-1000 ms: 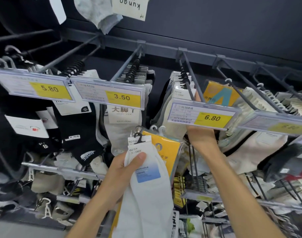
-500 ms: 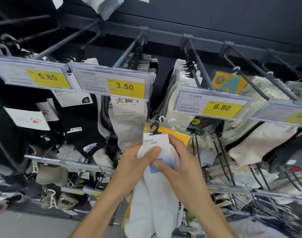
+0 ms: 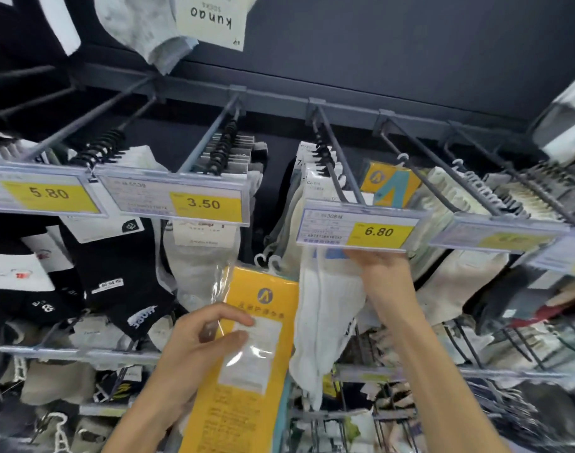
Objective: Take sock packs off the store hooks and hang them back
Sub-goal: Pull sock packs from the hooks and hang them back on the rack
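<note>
**Yellow pack (image 3: 258,325) low in left hand (image 3: 198,344), white sock pack (image 3: 328,305) up at the 6.80 hook (image 3: 341,160)**

Left hand: thumb across the front and fingers curled behind, gripping the yellow pack low in mid view. The pack's long axis is near upright, its top leaning slightly right. Its white hanger loops (image 3: 267,260) point up, on no rod.

Next right: the white sock pack hangs long axis down, its top just under the 6.80 price tag (image 3: 358,228). The right hand (image 3: 386,273) is raised to that top edge. Its fingers go behind the tag, so I cannot tell whether they grip the pack or only touch it. I also cannot tell whether its hanger sits on the rod.

Judgement: the yellow pack belongs on the neighbouring hook (image 3: 420,165), where a matching hung pack (image 3: 390,188) shows. That hook lies up and right of the left hand, beyond the right arm, so the right hand is nearer to it.
</note>
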